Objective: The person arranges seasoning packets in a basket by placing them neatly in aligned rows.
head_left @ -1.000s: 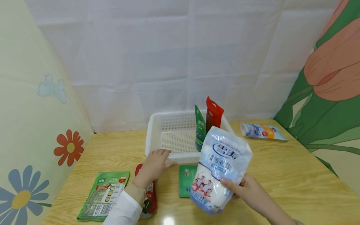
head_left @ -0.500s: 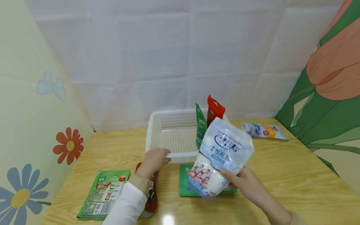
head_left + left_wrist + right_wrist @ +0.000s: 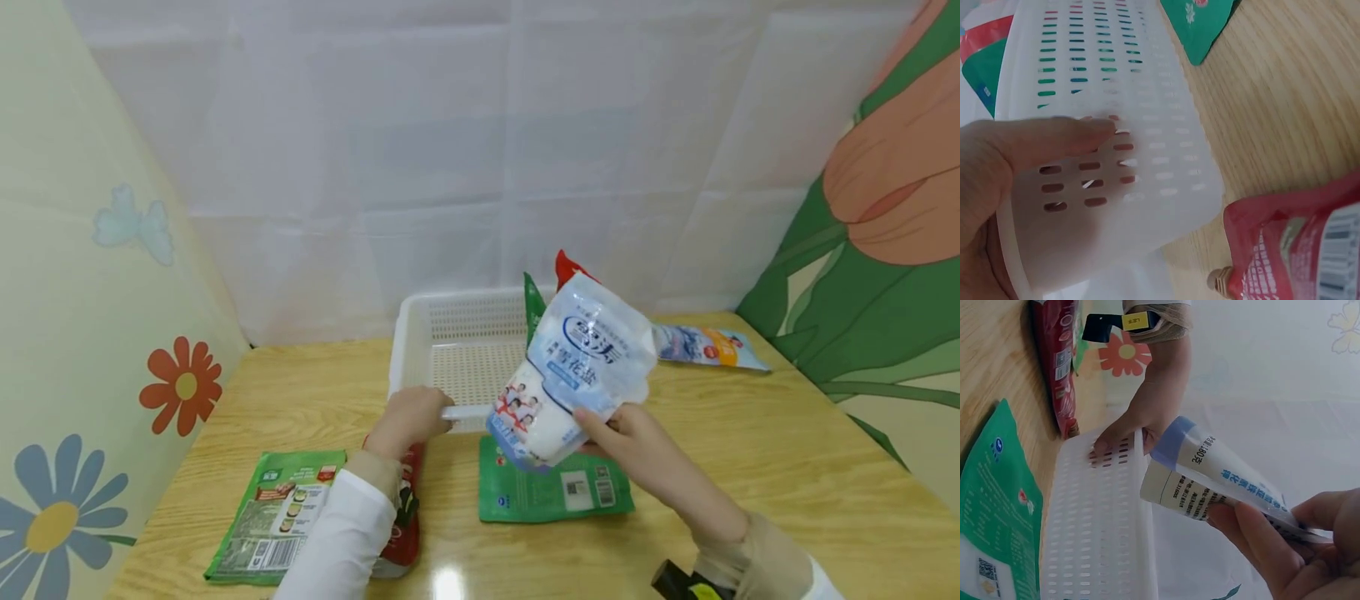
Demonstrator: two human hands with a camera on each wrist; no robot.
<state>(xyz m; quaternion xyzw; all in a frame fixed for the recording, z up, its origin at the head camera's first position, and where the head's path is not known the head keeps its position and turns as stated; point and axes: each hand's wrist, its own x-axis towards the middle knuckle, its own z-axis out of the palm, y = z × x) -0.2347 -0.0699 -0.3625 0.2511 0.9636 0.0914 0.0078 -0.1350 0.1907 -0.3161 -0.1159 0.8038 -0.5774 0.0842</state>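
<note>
Left hand [image 3: 411,418] has its thumb and fingers clamped over the front rim of the white perforated basket [image 3: 469,414], probably to steady it. Right hand [image 3: 633,437] is pinching the snowflake salt pouch [image 3: 588,346] by its side, tilted near that rim, which likely leaves the bottom end free.

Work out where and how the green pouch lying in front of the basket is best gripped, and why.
Probably by the near long edge of the green pouch, pinched from the person's side: it lies flat, and that edge is uncovered, while the basket stands close behind its far edge.
</note>
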